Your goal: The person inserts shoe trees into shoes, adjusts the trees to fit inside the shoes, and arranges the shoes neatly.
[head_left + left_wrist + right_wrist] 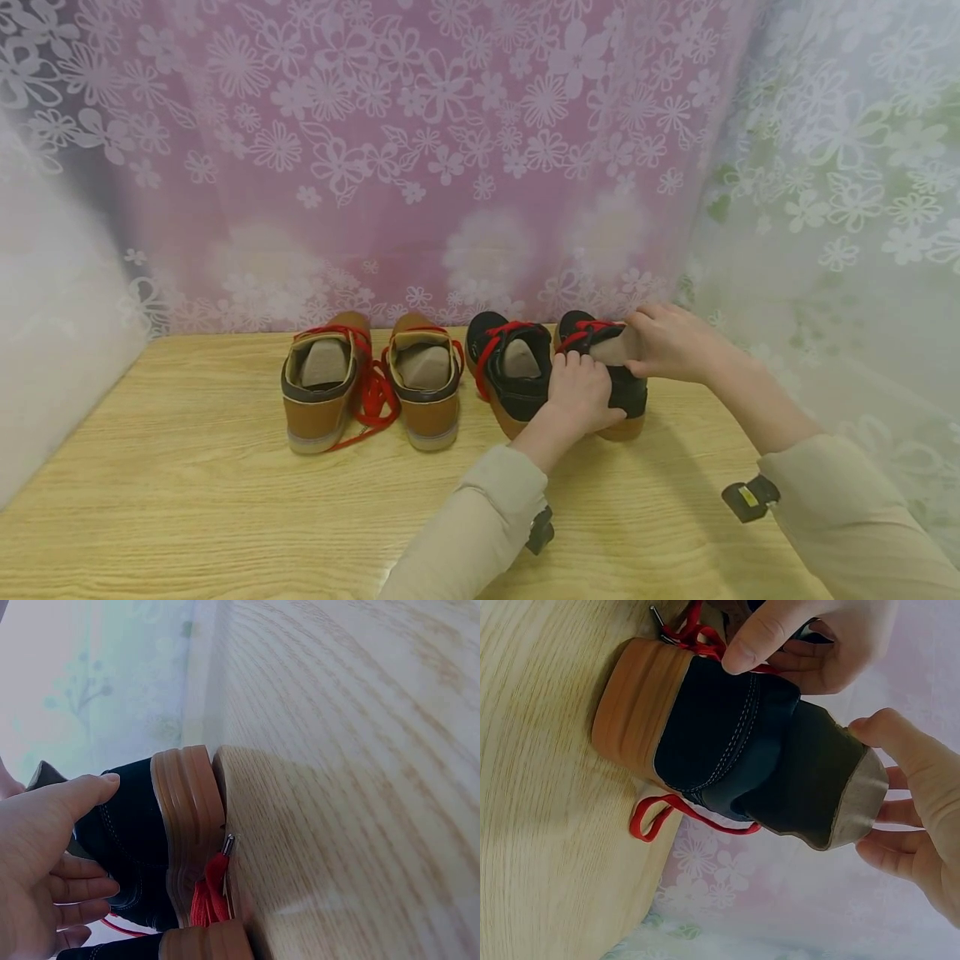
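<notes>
My right hand [675,343] pinches a grey-brown moulded shoe insert [861,801], thumb on one side and fingers on the other. The insert stands partly out of the opening of the rightmost black shoe [632,400]. My left hand [581,390] grips that shoe at its heel and left side, with the thumb against the dark upper in the left wrist view. Red laces [660,814] hang from the shoe, whose sole is tan. Beside it on the left is the other black shoe [516,396], with an insert [521,360] inside.
Two brown shoes [321,412] with red laces [375,396] stand to the left, each with an insert inside. All stand on a wooden table [225,508]. Behind hangs a pink flowered curtain [420,167]; a pale flowered sheet [847,250] is at the right.
</notes>
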Available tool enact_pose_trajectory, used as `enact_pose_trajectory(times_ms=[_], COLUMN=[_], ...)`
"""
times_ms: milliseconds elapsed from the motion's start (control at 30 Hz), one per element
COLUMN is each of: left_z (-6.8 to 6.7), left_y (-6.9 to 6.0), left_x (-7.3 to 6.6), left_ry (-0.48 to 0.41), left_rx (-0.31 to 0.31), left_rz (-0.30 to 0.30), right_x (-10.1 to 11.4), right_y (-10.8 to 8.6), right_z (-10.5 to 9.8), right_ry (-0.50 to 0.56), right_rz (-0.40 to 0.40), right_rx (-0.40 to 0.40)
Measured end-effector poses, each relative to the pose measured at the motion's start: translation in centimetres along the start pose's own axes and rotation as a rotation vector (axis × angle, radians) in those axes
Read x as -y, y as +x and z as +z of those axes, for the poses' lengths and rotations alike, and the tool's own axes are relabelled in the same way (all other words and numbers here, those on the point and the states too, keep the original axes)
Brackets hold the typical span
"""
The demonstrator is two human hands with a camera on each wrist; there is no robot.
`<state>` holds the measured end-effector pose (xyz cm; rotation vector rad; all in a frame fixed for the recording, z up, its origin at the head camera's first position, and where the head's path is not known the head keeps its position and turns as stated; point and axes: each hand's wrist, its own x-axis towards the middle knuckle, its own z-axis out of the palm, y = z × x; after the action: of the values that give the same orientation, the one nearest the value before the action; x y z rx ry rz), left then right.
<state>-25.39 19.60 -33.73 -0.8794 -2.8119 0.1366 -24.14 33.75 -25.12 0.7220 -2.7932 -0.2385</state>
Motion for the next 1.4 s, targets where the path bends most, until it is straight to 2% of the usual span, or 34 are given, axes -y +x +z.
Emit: enact_pose_trajectory(times_ms=[767, 1033, 1233, 1400], left_z=[0.2, 0.3, 0.3, 0.3], left_y=[0.0, 0.1, 0.1, 0.1], left_x=[0.1, 0.1, 0.2, 0.2], left_ry=[0.03, 0.021, 0.027, 0.029], left_rx=[-0.011, -0.024, -0.033, -0.015], left_rz=[0.016, 0.032, 0.037, 0.035], right_x=[0.1, 0.0, -0.1, 0.1], right_y=[1.1, 1.2, 1.5, 1.6], right_z=[0.7, 1.6, 1.8, 2.1], right_ry=[-0.023, -0.07, -0.067, -0.067], right_rz=[0.022, -0.002, -0.016, -0.018], right_rx=[0.057, 0.02, -0.006, -0.001])
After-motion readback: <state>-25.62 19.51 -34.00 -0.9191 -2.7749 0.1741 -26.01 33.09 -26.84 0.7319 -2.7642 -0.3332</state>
